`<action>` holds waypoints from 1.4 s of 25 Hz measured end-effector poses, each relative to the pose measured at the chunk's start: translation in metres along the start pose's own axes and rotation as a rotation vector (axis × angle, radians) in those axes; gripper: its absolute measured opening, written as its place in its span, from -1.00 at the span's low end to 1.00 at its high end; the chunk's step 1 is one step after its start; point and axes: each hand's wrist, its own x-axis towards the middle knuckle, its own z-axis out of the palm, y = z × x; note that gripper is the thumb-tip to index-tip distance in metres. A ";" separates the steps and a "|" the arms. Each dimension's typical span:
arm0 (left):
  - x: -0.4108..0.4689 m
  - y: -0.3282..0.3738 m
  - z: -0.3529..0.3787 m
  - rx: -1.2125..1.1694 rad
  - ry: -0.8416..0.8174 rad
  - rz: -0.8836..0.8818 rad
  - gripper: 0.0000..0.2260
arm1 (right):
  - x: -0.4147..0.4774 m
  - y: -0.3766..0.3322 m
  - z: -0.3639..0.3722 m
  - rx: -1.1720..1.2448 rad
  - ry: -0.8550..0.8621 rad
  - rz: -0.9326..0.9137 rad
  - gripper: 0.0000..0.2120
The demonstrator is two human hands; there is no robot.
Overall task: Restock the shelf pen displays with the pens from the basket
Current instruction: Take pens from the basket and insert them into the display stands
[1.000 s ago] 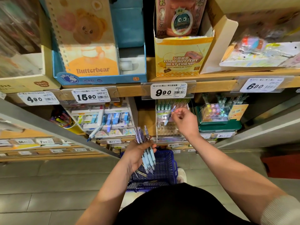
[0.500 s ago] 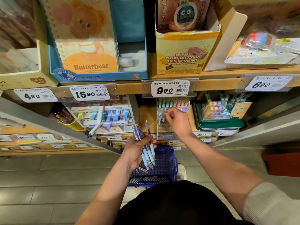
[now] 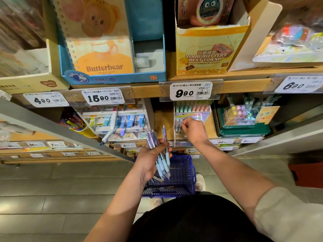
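Two bare hands work apart. Left hand [image 3: 150, 160] grips a fanned bundle of slim, translucent lilac pens [image 3: 161, 154] with pale blue grips, tips down, above a blue plastic lattice basket [image 3: 183, 179] on the grey tiled floor [image 3: 52, 180]. Right hand [image 3: 195, 131] pinches one pen [image 3: 179, 124] at the clear plastic pen display [image 3: 201, 114] on the wooden shelf [image 3: 161, 119], under a white 9.90 price tag [image 3: 190, 90].

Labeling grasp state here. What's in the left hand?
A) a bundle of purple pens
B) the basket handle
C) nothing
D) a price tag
A: the left hand grips a bundle of pens above the blue basket; the right hand pinches a single pen at the clear display.
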 end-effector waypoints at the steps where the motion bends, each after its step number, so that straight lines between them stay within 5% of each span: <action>1: 0.000 0.000 0.000 -0.004 -0.007 -0.002 -0.88 | 0.001 -0.001 -0.001 -0.002 -0.015 0.022 -0.91; 5: 0.004 -0.002 0.000 0.008 -0.014 -0.006 -0.85 | -0.012 -0.008 -0.016 0.159 -0.158 0.147 -0.88; 9: 0.008 -0.006 0.004 0.047 -0.034 -0.012 -0.66 | -0.044 -0.020 -0.036 0.899 -0.566 0.187 -0.83; 12: 0.010 -0.009 0.006 0.063 -0.071 -0.014 -0.60 | -0.057 -0.025 -0.042 1.102 -0.752 0.187 -0.74; 18: 0.017 -0.008 0.006 0.037 0.030 -0.047 -0.78 | -0.053 -0.013 -0.055 1.307 -0.246 0.313 -0.82; 23: 0.014 -0.008 0.001 0.012 0.022 -0.038 -0.79 | -0.035 -0.005 -0.062 0.964 0.126 0.189 -0.92; 27: 0.010 -0.006 0.002 0.019 0.004 -0.039 -0.80 | -0.031 -0.007 -0.041 0.622 0.195 0.063 -0.96; 35: 0.006 0.001 -0.005 0.027 -0.017 0.006 -0.88 | -0.026 -0.009 -0.012 0.395 0.171 -0.057 -0.84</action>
